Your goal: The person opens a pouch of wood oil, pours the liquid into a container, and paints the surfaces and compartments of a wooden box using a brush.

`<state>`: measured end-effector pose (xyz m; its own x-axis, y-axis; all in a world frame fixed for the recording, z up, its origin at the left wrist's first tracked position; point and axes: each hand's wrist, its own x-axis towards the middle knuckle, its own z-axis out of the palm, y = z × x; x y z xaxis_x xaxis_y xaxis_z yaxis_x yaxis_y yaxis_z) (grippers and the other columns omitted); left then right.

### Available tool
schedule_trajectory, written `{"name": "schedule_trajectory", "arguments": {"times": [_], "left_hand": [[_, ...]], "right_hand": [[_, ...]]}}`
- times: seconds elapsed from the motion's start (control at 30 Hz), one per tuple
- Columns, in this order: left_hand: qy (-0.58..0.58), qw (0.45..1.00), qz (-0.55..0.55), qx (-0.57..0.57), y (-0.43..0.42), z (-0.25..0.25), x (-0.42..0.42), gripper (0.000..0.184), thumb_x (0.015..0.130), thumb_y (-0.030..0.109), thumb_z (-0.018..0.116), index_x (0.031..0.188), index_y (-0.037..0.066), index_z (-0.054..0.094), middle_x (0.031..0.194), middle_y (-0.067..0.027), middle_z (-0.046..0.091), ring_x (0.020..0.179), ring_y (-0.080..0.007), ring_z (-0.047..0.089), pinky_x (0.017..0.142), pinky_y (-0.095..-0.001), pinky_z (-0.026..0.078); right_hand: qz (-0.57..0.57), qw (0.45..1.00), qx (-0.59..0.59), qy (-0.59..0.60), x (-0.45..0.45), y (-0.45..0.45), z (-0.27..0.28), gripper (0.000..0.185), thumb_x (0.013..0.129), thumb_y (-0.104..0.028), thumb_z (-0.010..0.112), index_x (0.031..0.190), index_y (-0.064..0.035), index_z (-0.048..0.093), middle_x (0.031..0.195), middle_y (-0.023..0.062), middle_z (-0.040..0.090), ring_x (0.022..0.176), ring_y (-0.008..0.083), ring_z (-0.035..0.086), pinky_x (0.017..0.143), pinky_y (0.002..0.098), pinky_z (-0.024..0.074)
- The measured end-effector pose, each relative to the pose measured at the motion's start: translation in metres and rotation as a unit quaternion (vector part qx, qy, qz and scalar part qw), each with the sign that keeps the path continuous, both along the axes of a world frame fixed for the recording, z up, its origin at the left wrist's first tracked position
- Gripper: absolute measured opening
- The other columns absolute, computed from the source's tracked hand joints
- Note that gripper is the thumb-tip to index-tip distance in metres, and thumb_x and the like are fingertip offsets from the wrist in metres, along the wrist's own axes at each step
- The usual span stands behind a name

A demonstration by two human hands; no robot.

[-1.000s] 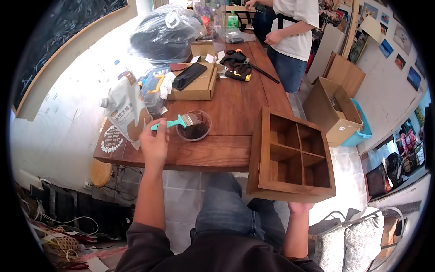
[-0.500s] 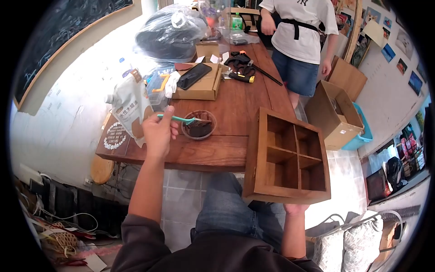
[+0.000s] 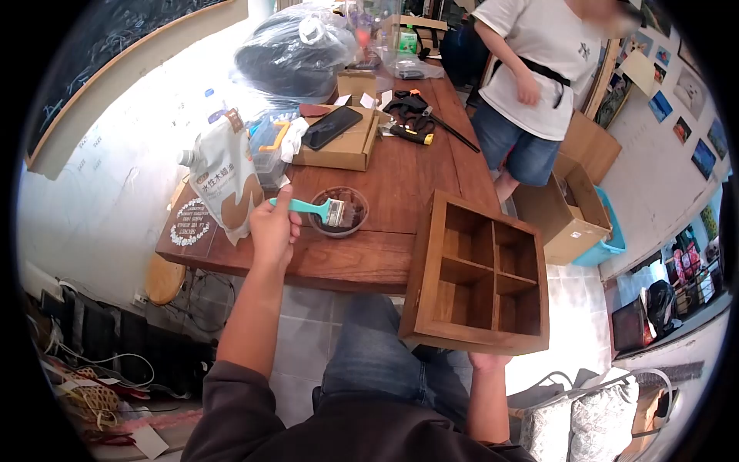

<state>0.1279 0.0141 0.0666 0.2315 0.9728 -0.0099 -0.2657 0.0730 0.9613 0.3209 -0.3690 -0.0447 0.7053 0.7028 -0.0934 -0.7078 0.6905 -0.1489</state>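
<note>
My left hand point(image 3: 275, 235) is closed around the turquoise handle of a paintbrush point(image 3: 336, 212), whose metal ferrule and bristles are over a clear plastic bowl point(image 3: 314, 224). Dark brown stuff lies in that bowl, near the table's front edge. On my right, a brown wooden box point(image 3: 422, 308) with square compartments is tilted so its inside shows. My right hand point(image 3: 489, 361) grips it from below at its near edge, the fingers mostly hidden under it. A white and brown spouted pouch point(image 3: 225, 173) stands left of my left hand.
On the wooden table point(image 3: 416, 165) are a cardboard box point(image 3: 346, 158) with a phone point(image 3: 332, 127) on it, a black and yellow tool point(image 3: 412, 135) and a plastic-wrapped bundle point(image 3: 289, 58). Another person point(image 3: 531, 85) stands beyond the right side, near an open carton point(image 3: 566, 239).
The paintbrush has lifted and turned, so its flat ferrule and bristles now show above the bowl. The wooden box has shifted slightly left. The other person has leaned and moved an arm across the body.
</note>
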Motion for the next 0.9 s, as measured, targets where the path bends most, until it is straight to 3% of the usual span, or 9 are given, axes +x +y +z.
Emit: {"name": "schedule_trajectory", "arguments": {"times": [0.1, 0.23, 0.33, 0.43, 0.5, 0.6, 0.73, 0.83, 0.9], "left_hand": [[-0.028, 0.998, 0.044, -0.03, 0.002, 0.0, -0.001, 0.035, 0.097, 0.031, 0.066, 0.073, 0.008, 0.054, 0.054, -0.002, 0.053, 0.037, -0.0085, 0.043, 0.032, -0.0223, 0.027], [-0.117, 0.991, 0.054, -0.039, -0.015, 0.006, 0.003, 0.034, 0.099, 0.03, 0.063, 0.074, 0.009, 0.053, 0.053, -0.0014, 0.051, 0.036, -0.0084, 0.042, 0.031, -0.0221, 0.026], [-0.173, 0.984, 0.031, -0.023, -0.056, 0.012, 0.013, 0.037, 0.1, 0.031, 0.061, 0.072, 0.009, 0.052, 0.052, -0.0024, 0.051, 0.036, -0.0087, 0.042, 0.03, -0.0223, 0.026], [-0.19, 0.981, -0.005, -0.032, -0.096, 0.015, 0.027, 0.039, 0.1, 0.032, 0.06, 0.07, 0.009, 0.051, 0.052, -0.0035, 0.052, 0.036, -0.0094, 0.044, 0.03, -0.0224, 0.028], [-0.202, 0.979, -0.015, -0.032, -0.11, 0.007, 0.033, 0.038, 0.101, 0.032, 0.059, 0.073, 0.006, 0.056, 0.053, -0.0052, 0.054, 0.037, -0.0102, 0.046, 0.031, -0.023, 0.031], [-0.197, 0.98, -0.021, 0.018, -0.123, -0.003, 0.038, 0.035, 0.101, 0.03, 0.058, 0.087, -0.001, 0.065, 0.055, -0.0074, 0.056, 0.037, -0.011, 0.047, 0.033, -0.0239, 0.034], [-0.192, 0.98, -0.022, 0.049, -0.136, -0.011, 0.037, 0.032, 0.101, 0.026, 0.059, 0.09, -0.003, 0.066, 0.057, -0.009, 0.059, 0.04, -0.012, 0.051, 0.036, -0.0239, 0.037], [-0.142, 0.981, 0.001, 0.133, -0.146, -0.012, 0.039, 0.027, 0.101, 0.019, 0.057, 0.089, -0.004, 0.066, 0.054, -0.0079, 0.058, 0.04, -0.0116, 0.052, 0.037, -0.024, 0.04], [-0.093, 0.91, -0.057, 0.399, -0.146, -0.013, 0.034, 0.021, 0.097, 0.013, 0.062, 0.091, -0.006, 0.067, 0.056, -0.0088, 0.061, 0.045, -0.0136, 0.059, 0.043, -0.0265, 0.047]], "right_hand": [[0.027, 0.993, -0.005, -0.116, 0.002, -0.001, -0.005, 0.067, 0.099, -0.056, 0.038, 0.146, -0.0098, 0.044, 0.15, 0.0143, 0.044, 0.138, 0.0367, 0.04, 0.116, 0.0545, 0.0301], [-0.02, 0.999, -0.026, 0.017, 0.0, -0.003, -0.007, 0.066, 0.099, -0.057, 0.039, 0.145, -0.0099, 0.046, 0.148, 0.0135, 0.047, 0.136, 0.0365, 0.042, 0.115, 0.0548, 0.031], [-0.02, 0.997, -0.058, -0.051, -0.002, -0.003, -0.003, 0.064, 0.099, -0.055, 0.039, 0.143, -0.0097, 0.048, 0.147, 0.0134, 0.048, 0.135, 0.0367, 0.043, 0.114, 0.055, 0.0318], [0.0, 1.0, 0.021, 0.001, 0.001, -0.007, 0.007, 0.064, 0.099, -0.055, 0.039, 0.143, -0.0091, 0.048, 0.147, 0.0138, 0.049, 0.134, 0.0371, 0.044, 0.113, 0.0556, 0.0329], [0.014, 0.997, -0.035, -0.068, 0.006, -0.008, 0.011, 0.065, 0.099, -0.057, 0.039, 0.145, -0.0111, 0.047, 0.146, 0.0144, 0.05, 0.135, 0.0357, 0.045, 0.113, 0.0545, 0.0351], [0.003, 0.995, -0.064, -0.082, 0.008, -0.008, 0.025, 0.066, 0.099, -0.057, 0.039, 0.147, -0.011, 0.044, 0.149, 0.0146, 0.047, 0.137, 0.035, 0.043, 0.113, 0.0545, 0.0347], [-0.001, 0.993, -0.072, -0.092, 0.013, -0.005, 0.034, 0.066, 0.099, -0.056, 0.039, 0.146, -0.0109, 0.044, 0.149, 0.0146, 0.047, 0.137, 0.0349, 0.043, 0.113, 0.0542, 0.0349], [0.004, 0.993, -0.071, -0.098, 0.017, 0.0, 0.037, 0.065, 0.099, -0.056, 0.04, 0.146, -0.0108, 0.044, 0.149, 0.0146, 0.047, 0.137, 0.0349, 0.043, 0.113, 0.054, 0.035], [0.007, 0.992, -0.07, -0.101, 0.019, 0.003, 0.038, 0.065, 0.099, -0.056, 0.04, 0.146, -0.0107, 0.044, 0.149, 0.0146, 0.047, 0.137, 0.0348, 0.043, 0.113, 0.0539, 0.0351]]}}
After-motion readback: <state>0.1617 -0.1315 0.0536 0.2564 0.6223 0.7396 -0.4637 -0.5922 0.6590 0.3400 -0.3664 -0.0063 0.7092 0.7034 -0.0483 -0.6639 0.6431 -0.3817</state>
